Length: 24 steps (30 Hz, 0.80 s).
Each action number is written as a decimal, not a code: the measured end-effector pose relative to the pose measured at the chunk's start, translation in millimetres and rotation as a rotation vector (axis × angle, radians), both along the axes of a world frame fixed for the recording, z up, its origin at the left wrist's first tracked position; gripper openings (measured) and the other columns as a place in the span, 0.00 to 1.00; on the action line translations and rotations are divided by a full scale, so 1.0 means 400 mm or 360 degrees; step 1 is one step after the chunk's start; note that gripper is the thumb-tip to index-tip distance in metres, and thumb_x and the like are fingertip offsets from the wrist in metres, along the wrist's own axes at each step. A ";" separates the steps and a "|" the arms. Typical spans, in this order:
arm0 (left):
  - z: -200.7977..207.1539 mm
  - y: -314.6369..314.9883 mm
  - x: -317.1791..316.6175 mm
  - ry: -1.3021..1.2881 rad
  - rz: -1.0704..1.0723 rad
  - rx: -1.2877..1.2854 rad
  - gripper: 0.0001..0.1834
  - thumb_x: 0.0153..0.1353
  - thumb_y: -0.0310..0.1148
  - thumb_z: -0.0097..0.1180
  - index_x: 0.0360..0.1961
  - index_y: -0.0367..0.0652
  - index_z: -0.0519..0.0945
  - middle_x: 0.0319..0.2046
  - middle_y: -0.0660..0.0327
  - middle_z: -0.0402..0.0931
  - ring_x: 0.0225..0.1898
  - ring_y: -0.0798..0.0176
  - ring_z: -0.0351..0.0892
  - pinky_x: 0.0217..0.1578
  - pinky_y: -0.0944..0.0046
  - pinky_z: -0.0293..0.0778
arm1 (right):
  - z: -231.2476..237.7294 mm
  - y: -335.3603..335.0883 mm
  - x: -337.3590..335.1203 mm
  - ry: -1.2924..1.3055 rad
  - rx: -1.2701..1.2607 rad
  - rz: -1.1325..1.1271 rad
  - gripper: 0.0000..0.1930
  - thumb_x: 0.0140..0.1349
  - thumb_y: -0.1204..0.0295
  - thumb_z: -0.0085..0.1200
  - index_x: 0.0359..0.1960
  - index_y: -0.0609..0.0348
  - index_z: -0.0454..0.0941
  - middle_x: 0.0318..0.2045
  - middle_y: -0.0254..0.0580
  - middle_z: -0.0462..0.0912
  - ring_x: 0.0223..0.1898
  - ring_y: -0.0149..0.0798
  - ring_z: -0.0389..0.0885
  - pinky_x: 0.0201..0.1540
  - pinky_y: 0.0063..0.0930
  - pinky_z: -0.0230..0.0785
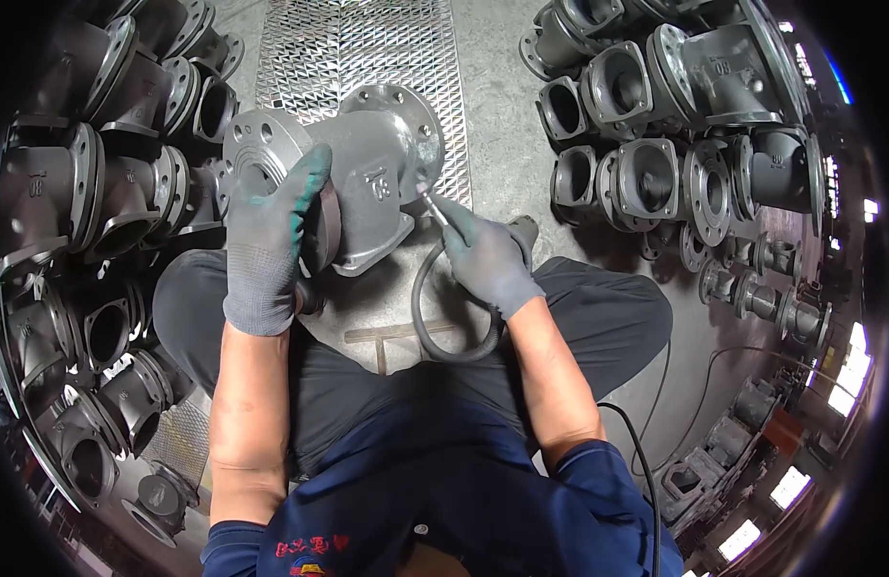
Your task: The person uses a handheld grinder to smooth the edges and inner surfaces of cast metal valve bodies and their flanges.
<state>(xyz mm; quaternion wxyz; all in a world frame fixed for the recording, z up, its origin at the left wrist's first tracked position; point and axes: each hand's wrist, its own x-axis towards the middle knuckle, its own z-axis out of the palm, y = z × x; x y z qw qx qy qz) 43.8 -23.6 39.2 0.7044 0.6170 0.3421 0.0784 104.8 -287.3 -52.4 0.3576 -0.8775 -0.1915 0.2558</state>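
A grey cast-iron valve body [367,173] with round flanges and raised markings stands tilted on the floor between my legs. My left hand [271,231], in a grey and green work glove, is closed on the rim of its left flange [263,144]. In my gloved right hand [488,258] is a slim pencil-shaped air grinder [435,207], its tip at the edge of the right flange [406,125]. A dark hose [420,313] loops down from beneath the right hand. Some fingers of both hands are hidden.
Stacked valve bodies [127,183] crowd the left side, and more stacks [622,82] rise at the right. A shiny patterned metal sheet [367,48] lies on the floor ahead. Behind my right arm, a thin black cable [641,452] runs near more castings [709,452].
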 end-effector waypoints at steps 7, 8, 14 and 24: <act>0.001 0.007 -0.010 -0.0044 -0.0076 0.0133 0.26 0.74 0.40 0.72 0.62 0.29 0.83 0.49 0.59 0.86 0.50 0.67 0.84 0.54 0.65 0.77 | 0.034 0.033 0.031 -0.0109 -0.0107 0.0043 0.24 0.79 0.69 0.54 0.75 0.45 0.79 0.53 0.60 0.91 0.56 0.58 0.91 0.60 0.45 0.82; -0.007 0.014 -0.007 0.0053 -0.0003 0.0071 0.25 0.74 0.38 0.72 0.61 0.29 0.83 0.48 0.59 0.86 0.51 0.68 0.84 0.54 0.65 0.77 | 0.051 0.044 0.048 0.0004 -0.0122 -0.0036 0.24 0.79 0.69 0.55 0.74 0.47 0.79 0.54 0.61 0.90 0.56 0.60 0.90 0.61 0.46 0.82; 0.010 -0.003 0.000 -0.0140 0.0097 -0.0014 0.29 0.69 0.40 0.76 0.58 0.21 0.85 0.45 0.53 0.91 0.42 0.67 0.88 0.46 0.67 0.83 | 0.038 0.071 0.084 -0.0091 -0.0181 0.0031 0.25 0.78 0.70 0.54 0.75 0.48 0.79 0.56 0.63 0.89 0.58 0.62 0.89 0.63 0.47 0.81; -0.023 0.032 0.023 -0.0040 0.0037 -0.0014 0.22 0.70 0.45 0.73 0.42 0.35 0.81 0.31 0.63 0.83 0.28 0.73 0.79 0.28 0.68 0.75 | 0.133 0.047 0.092 0.0055 0.0084 -0.0417 0.24 0.78 0.72 0.56 0.75 0.57 0.79 0.44 0.49 0.92 0.43 0.28 0.88 0.50 0.29 0.81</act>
